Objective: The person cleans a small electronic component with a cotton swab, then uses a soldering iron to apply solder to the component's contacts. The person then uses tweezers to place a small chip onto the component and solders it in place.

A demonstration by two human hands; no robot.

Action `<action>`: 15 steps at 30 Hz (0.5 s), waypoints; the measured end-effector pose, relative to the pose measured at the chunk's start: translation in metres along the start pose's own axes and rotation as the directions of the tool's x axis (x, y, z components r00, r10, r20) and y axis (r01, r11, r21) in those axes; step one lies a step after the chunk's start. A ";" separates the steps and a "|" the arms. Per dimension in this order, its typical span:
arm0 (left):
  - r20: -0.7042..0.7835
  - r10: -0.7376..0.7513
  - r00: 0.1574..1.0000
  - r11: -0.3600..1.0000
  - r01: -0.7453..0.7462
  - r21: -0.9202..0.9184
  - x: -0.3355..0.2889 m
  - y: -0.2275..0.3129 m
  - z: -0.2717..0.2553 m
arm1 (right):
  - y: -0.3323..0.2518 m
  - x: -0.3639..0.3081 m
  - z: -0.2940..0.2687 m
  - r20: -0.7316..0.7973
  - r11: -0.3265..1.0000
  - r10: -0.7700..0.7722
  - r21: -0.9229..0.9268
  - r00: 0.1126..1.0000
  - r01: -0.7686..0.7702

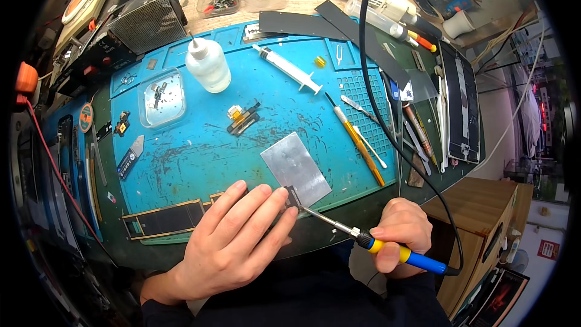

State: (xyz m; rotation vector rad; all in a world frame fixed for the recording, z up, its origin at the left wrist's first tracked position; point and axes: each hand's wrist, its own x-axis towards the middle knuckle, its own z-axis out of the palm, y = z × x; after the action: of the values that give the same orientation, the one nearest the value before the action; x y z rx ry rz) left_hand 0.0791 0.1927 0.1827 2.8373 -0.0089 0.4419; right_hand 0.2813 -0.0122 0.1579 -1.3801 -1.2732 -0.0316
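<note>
Nearest, the bare right hand (404, 230) is closed around the blue-and-yellow handle of a slim soldering iron (376, 246) with a metal shaft. The bare left hand (233, 248) lies palm down, fingers stretched and close together; whether they grip anything cannot be told. Its fingertips partly cover a small dark flat piece (292, 197) at the near corner of a silver rectangular metal plate (298, 166). The iron's tip ends at that piece, but contact is too small to confirm. The left hand also hides the right end of a long black gold-edged strip (166, 219).

Beyond, on a scuffed blue silicone mat (242, 94), lie a brown-and-black connector part (243, 120), a yellow pen-shaped tool (358, 147) and a white plastic syringe (287, 68). A translucent nozzle bottle (209, 69) stands beside a clear tray (172, 106) of tiny parts. A black cable (363, 36), cut off above, crosses in front of the right-hand tools. Farthest, the wooden counter (193, 9) shows behind the mat.
</note>
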 end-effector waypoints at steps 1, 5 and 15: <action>0.001 -0.001 1.000 1.000 0.001 -0.001 0.000 0.000 0.000 | 0.000 -0.001 -0.001 -0.009 1.000 0.008 0.003 1.000 -0.008; -0.003 -0.007 1.000 1.000 0.007 -0.003 0.000 0.000 0.000 | 0.000 -0.007 -0.003 -0.047 0.999 0.033 0.015 0.998 -0.033; -0.008 -0.006 1.000 1.000 0.006 -0.003 0.000 0.001 0.001 | -0.002 -0.006 -0.004 -0.033 0.999 0.045 0.024 0.998 -0.045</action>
State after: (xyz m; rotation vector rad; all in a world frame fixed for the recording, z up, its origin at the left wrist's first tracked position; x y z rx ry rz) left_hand 0.0792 0.1919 0.1822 2.8314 0.0012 0.4520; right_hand 0.2804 -0.0192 0.1566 -1.3828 -1.2113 -0.0089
